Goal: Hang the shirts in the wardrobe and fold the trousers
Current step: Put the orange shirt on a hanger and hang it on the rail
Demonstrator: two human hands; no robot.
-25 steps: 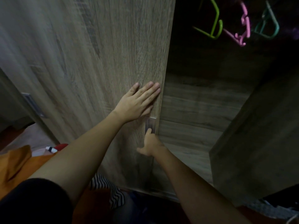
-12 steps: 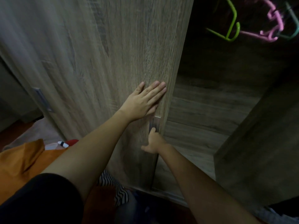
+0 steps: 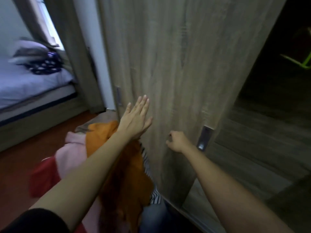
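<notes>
Head view, nearest first?
– Jeans (image 3: 151,216) nearest, at the near edge of a clothes pile (image 3: 43,175) on the floor, left. Orange top (image 3: 117,165) on the pile, pink top (image 3: 70,148) beside it, striped cloth (image 3: 148,167) at the foot of the door.
– Hands?
– Left hand (image 3: 136,120) is flat with straight fingers at the wardrobe door (image 3: 185,64); too blurred to tell if it touches. Right hand (image 3: 176,141) has curled fingers, holds nothing, just left of the door handle (image 3: 204,137).
– Farther?
– Wardrobe open at right, dark inside, green hanger (image 3: 301,62) far right. Bed (image 3: 33,81) far left.
</notes>
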